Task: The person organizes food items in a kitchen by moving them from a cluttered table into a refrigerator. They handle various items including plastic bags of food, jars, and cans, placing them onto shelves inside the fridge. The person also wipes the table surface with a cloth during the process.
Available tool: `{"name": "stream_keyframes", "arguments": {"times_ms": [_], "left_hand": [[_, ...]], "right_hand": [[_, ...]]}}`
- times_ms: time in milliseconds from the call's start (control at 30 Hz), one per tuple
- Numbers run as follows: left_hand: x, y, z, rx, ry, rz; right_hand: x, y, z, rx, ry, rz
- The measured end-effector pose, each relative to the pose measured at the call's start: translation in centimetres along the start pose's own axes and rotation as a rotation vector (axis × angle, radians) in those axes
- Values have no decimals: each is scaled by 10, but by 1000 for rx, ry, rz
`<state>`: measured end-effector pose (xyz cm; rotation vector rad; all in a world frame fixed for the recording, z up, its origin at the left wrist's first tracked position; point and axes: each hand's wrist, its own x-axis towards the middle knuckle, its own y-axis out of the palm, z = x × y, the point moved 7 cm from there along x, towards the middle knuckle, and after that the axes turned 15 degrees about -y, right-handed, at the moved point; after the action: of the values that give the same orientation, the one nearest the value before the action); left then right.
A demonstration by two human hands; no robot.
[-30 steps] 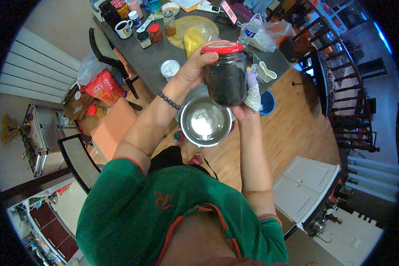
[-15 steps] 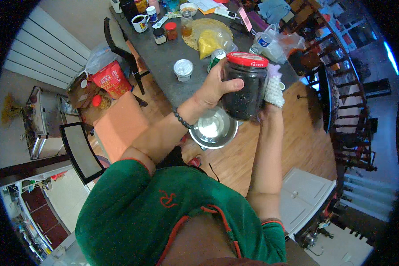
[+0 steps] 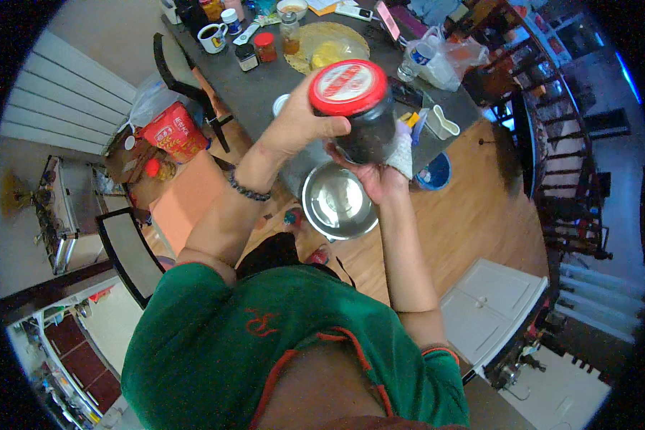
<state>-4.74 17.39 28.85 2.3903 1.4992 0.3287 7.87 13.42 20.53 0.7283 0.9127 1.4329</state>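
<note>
A dark-filled glass jar with a red-rimmed lid is held up, tilted so its lid faces me. My left hand wraps round its left side, the thumb lying just below the lid. Under the jar, my right hand grips its lower part, its fingers partly hidden. A white knitted cloth with a lilac part is against the jar's right side, at my right hand. Below the hands is a shiny metal bowl.
On the dark table stand small jars, a mug and a woven mat with a yellow-filled bag. A clear plastic bag lies at the right. A blue bin stands beyond my right hand; a chair is left.
Both hands have brought the jar left and tipped it, so its lid top now shows. The blue bin and the pale-rimmed item behind the cloth have come into view.
</note>
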Motion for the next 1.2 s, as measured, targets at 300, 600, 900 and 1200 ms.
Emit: {"name": "stream_keyframes", "arguments": {"times_ms": [300, 600, 900, 1200], "left_hand": [[-25, -43, 14, 47, 10, -281], [-26, -89, 22, 236, 19, -377], [-42, -111, 34, 312, -60, -442], [-57, -92, 47, 351, -89, -419]], "right_hand": [[1, -50, -8, -676, 102, -306], [60, -202, 53, -2226, 123, 41], [115, -160, 17, -1921, -574, 43], [90, -169, 29, -1336, -651, -252]]}}
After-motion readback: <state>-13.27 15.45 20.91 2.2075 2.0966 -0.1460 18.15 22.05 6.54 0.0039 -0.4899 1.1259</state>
